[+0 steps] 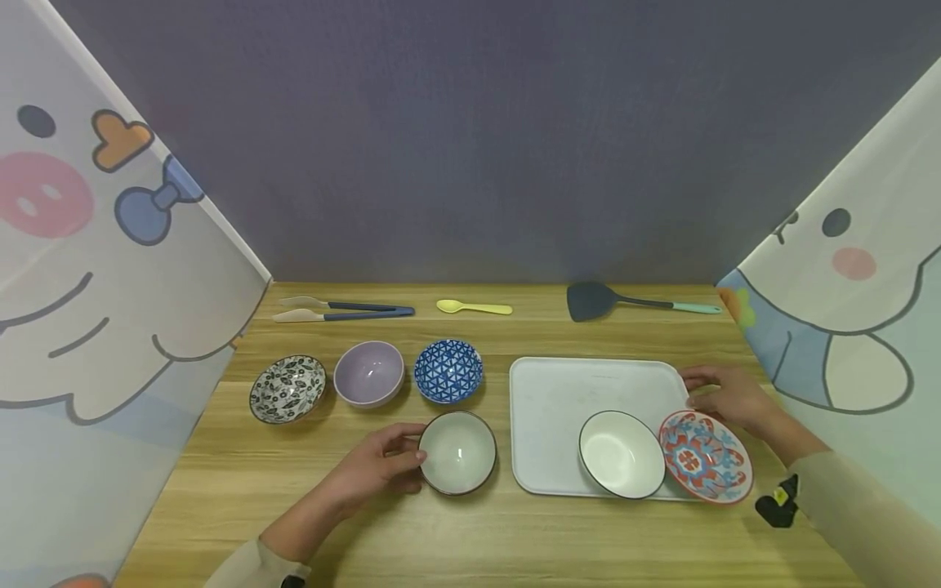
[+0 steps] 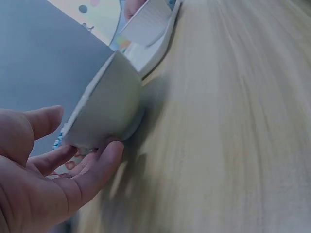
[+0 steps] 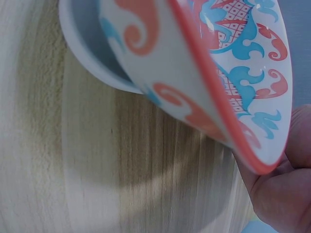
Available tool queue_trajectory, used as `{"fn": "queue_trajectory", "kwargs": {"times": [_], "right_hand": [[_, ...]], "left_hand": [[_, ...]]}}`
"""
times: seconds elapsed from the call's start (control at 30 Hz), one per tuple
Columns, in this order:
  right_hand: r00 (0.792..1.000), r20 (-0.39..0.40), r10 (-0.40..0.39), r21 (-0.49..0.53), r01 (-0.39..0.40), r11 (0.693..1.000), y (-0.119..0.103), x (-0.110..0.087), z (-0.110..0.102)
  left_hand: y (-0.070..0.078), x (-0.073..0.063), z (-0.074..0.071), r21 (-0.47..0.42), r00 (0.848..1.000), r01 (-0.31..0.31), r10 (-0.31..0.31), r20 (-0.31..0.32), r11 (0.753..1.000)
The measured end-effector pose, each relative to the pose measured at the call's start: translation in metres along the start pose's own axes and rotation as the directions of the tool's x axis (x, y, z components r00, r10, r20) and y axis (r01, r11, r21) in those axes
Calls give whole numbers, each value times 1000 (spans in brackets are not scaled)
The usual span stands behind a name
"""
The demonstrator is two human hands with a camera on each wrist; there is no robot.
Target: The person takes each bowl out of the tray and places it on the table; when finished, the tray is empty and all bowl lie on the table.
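My left hand (image 1: 382,461) holds a pale grey-white bowl (image 1: 458,453) by its left side. In the left wrist view, my fingers (image 2: 104,162) reach under the bowl's wall, with the thumb beside its rim. At the right end of a white rectangular tray (image 1: 551,425), my right hand (image 1: 735,396) has its fingertips at the tray's edge, thumb and fingers spread apart. Just nearer to me, a red-and-blue patterned bowl (image 1: 706,457) overlaps that end. It hides much of my right hand in the right wrist view. A white dark-rimmed bowl (image 1: 622,455) sits at the tray's front right.
Left of centre stand a black-and-white leaf-patterned bowl (image 1: 287,389), a lilac bowl (image 1: 369,374) and a blue patterned bowl (image 1: 448,371). Along the back lie tongs (image 1: 360,312), a yellow spoon (image 1: 474,307) and a dark spatula (image 1: 588,301). A grey wall (image 1: 485,147) rises behind the wooden table (image 1: 456,547).
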State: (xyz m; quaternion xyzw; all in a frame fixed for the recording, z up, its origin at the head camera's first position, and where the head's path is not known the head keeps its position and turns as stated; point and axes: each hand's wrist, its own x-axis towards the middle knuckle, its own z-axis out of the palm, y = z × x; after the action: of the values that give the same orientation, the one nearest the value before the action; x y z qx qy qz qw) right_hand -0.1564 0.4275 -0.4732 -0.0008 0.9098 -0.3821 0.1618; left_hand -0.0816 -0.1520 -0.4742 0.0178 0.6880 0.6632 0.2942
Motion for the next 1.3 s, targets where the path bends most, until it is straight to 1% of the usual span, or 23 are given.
{"fn": "queue_trajectory", "kwargs": {"times": [0.13, 0.23, 0.33, 0.47, 0.57, 0.67, 0.83, 0.97, 1.1, 1.3], "right_hand": [[1000, -4, -7, -5, 7, 1000, 0, 0, 0], [1000, -3, -13, -3, 13, 1000, 1, 0, 0], [1000, 0, -15, 2, 15, 1000, 2, 0, 0], [1000, -1, -14, 2, 14, 1000, 2, 0, -1], [1000, -2, -12, 0, 12, 1000, 2, 1, -1], [1000, 0, -13, 1, 13, 1000, 3, 1, -1], [1000, 6, -19, 10, 19, 1000, 6, 3, -1], [1000, 8, -14, 8, 14, 1000, 9, 5, 0], [1000, 5, -14, 12, 14, 1000, 10, 5, 1], [1000, 6, -8, 7, 8, 1000, 6, 5, -1]], "left_hand": [[9, -4, -5, 41, 999, -46, 47, -10, 998], [17, -6, -9, 91, 997, -80, 82, -15, 993], [24, -7, -10, 143, 993, -100, 107, -41, 985], [32, -6, -7, 196, 983, -132, 153, -98, 972], [38, -3, -1, 206, 975, -159, 186, -119, 966], [46, 2, 7, 204, 975, -178, 201, -100, 963], [55, 12, 21, 192, 977, -191, 205, -55, 963], [57, 23, 37, 165, 979, -199, 204, -13, 966], [58, 34, 54, 137, 981, -192, 189, 35, 972], [63, 51, 76, 129, 982, -184, 175, 77, 974]]}}
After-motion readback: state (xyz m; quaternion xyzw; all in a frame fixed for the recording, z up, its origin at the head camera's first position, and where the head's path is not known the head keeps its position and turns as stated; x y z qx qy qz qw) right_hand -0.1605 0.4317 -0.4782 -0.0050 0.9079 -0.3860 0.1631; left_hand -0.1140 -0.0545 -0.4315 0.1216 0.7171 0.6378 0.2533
